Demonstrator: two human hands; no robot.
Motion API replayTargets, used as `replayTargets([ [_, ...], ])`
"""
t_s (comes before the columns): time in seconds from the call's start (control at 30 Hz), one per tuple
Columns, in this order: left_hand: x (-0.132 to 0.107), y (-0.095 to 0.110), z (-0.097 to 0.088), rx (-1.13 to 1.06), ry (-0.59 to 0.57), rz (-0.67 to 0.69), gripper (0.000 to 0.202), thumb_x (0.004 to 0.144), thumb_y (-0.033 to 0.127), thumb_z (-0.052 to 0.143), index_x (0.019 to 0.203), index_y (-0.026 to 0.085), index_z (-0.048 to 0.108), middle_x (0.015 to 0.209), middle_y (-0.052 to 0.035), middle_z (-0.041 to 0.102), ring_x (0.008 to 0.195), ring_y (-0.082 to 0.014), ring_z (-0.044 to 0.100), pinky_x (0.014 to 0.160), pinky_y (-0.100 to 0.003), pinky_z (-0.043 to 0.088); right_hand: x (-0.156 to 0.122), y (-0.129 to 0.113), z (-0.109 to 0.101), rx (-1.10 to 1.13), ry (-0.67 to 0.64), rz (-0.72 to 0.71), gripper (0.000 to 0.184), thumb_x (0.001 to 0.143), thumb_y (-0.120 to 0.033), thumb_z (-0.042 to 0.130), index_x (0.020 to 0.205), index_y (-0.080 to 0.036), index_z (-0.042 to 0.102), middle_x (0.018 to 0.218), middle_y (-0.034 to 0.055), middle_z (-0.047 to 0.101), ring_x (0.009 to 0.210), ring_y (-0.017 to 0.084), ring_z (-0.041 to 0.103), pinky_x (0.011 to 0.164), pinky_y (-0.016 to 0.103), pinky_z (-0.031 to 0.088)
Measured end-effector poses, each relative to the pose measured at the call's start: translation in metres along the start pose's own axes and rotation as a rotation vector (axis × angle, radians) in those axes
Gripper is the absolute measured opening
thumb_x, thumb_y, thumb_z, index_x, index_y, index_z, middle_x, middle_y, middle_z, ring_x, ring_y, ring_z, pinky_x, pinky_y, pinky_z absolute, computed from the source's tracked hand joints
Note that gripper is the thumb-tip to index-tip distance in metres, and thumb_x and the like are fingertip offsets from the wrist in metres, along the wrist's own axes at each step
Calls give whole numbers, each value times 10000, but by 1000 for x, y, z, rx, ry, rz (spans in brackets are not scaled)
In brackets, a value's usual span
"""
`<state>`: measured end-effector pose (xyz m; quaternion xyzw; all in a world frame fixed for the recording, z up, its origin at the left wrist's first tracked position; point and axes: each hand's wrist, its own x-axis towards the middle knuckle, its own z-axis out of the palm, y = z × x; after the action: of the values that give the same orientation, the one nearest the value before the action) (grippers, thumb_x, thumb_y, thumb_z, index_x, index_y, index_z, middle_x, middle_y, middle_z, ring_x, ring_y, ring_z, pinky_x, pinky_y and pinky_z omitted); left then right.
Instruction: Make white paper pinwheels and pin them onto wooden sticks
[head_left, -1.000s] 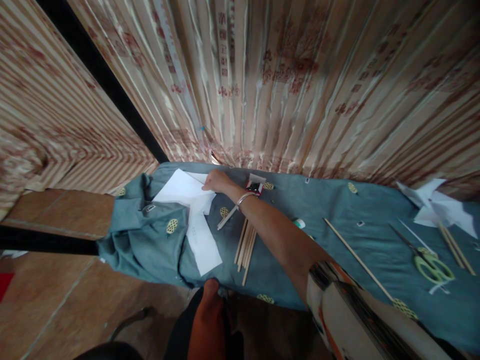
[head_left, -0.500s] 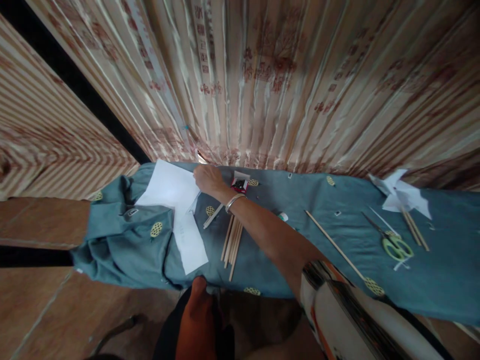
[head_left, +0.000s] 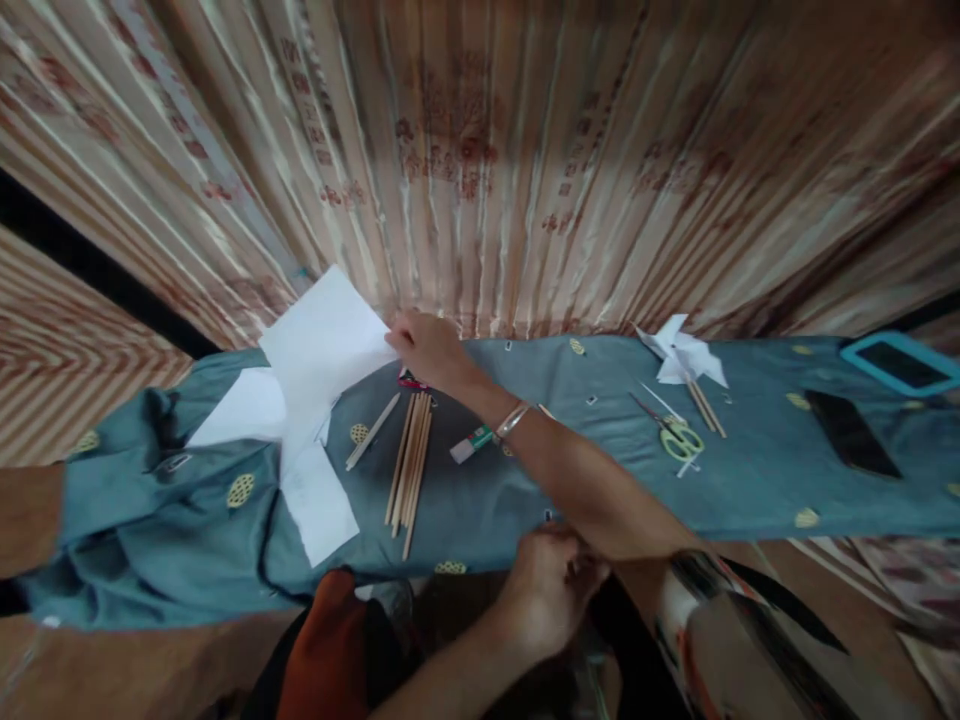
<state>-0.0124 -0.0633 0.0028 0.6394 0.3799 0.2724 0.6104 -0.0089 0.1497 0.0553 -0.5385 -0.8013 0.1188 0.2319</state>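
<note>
My right hand (head_left: 435, 352), with a bracelet on its wrist, pinches the right corner of a white sheet of paper (head_left: 326, 325). That sheet is lifted at an angle over other white paper pieces (head_left: 319, 505) on the cloth. Partly behind this hand is a small red box (head_left: 409, 378). Below its forearm lies a glue stick (head_left: 471, 444). My left hand (head_left: 551, 590) is closed near the front edge, above my lap; whatever its fingers may hold is hidden. Several wooden sticks (head_left: 410, 460) and a white pen-like stick (head_left: 373, 432) lie between the papers and the glue.
A blue-green cloth (head_left: 592, 450) covers the long surface. Toward the right lie green-handled scissors (head_left: 679, 436), a white paper pinwheel (head_left: 686, 358) on sticks, a black phone (head_left: 851, 432) and a blue-framed tablet (head_left: 904, 362). A pleated curtain (head_left: 480, 200) hangs along the back.
My right hand has raised the white sheet off the pile. My left hand has come into view at the bottom. The camera has turned right, bringing the phone and tablet into view.
</note>
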Motion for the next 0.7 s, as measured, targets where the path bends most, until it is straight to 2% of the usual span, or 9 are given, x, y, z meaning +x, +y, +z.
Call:
replayTargets([
  [0.07, 13, -9, 15, -2, 19, -29, 144, 802, 166, 626, 818, 192, 767, 816, -40, 734, 795, -177, 657, 770, -276, 515, -31, 24, -22, 142, 43, 86, 246, 923, -241, 522, 769, -142, 687, 801, 39, 696, 813, 166, 621, 736, 263, 407],
  [0.13, 18, -16, 14, 6, 95, -59, 158, 807, 180, 624, 860, 187, 772, 836, -49, 732, 807, -179, 656, 755, -272, 514, -68, 50, -37, 409, 99, 214, 248, 878, -257, 570, 661, -159, 639, 634, -20, 604, 672, 126, 562, 656, 243, 379],
  [0.2, 19, -21, 1, 45, 119, -30, 165, 822, 219, 620, 876, 178, 770, 859, -59, 735, 816, -186, 666, 768, -287, 524, -109, 76, -45, 824, 149, 411, 263, 796, -335, 654, 597, -170, 602, 535, -51, 519, 566, 105, 478, 571, 234, 353],
  [0.3, 21, -30, -30, 178, 220, 102, 201, 848, 279, 601, 951, 200, 755, 951, -60, 736, 912, -205, 677, 859, -337, 537, -165, 105, -46, 955, 185, 521, 387, 686, -545, 699, 601, -181, 597, 534, -52, 520, 533, 104, 456, 523, 235, 368],
  [0.4, 28, -45, -61, 498, 462, 284, 243, 864, 306, 585, 1048, 224, 719, 1104, -73, 690, 1070, -238, 626, 978, -432, 502, -206, 120, -43, 1046, 211, 595, 462, 607, -632, 722, 605, -184, 608, 560, -37, 562, 525, 100, 468, 527, 241, 396],
  [0.47, 35, -58, -77, 699, 537, 396, 245, 868, 321, 582, 1057, 219, 701, 1197, -85, 647, 1137, -267, 587, 1002, -481, 486, -223, 126, -39, 1100, 216, 632, 470, 599, -642, 726, 612, -184, 621, 557, -34, 569, 514, 95, 470, 532, 242, 407],
  [0.53, 41, -72, -90, 866, 502, 448, 283, 873, 312, 565, 1117, 206, 663, 1291, -109, 599, 1192, -298, 556, 1022, -528, 465, -233, 129, -35, 1145, 212, 660, 467, 601, -640, 731, 618, -184, 630, 542, -39, 560, 508, 92, 467, 533, 240, 410],
  [0.63, 51, -86, -100, 982, 458, 491, 236, 856, 254, 534, 1053, 214, 659, 1171, -100, 659, 1144, -308, 588, 972, -524, 507, -234, 132, -28, 1196, 177, 681, 458, 584, -625, 754, 648, -182, 658, 560, -37, 583, 517, 95, 481, 535, 240, 421],
  [0.7, 55, -90, -102, 977, 426, 490, 237, 818, 189, 503, 992, 213, 662, 1045, -88, 693, 1021, -285, 648, 861, -442, 570, -230, 134, -25, 1221, 146, 688, 451, 567, -609, 773, 676, -183, 672, 597, -34, 614, 533, 98, 503, 546, 243, 439],
])
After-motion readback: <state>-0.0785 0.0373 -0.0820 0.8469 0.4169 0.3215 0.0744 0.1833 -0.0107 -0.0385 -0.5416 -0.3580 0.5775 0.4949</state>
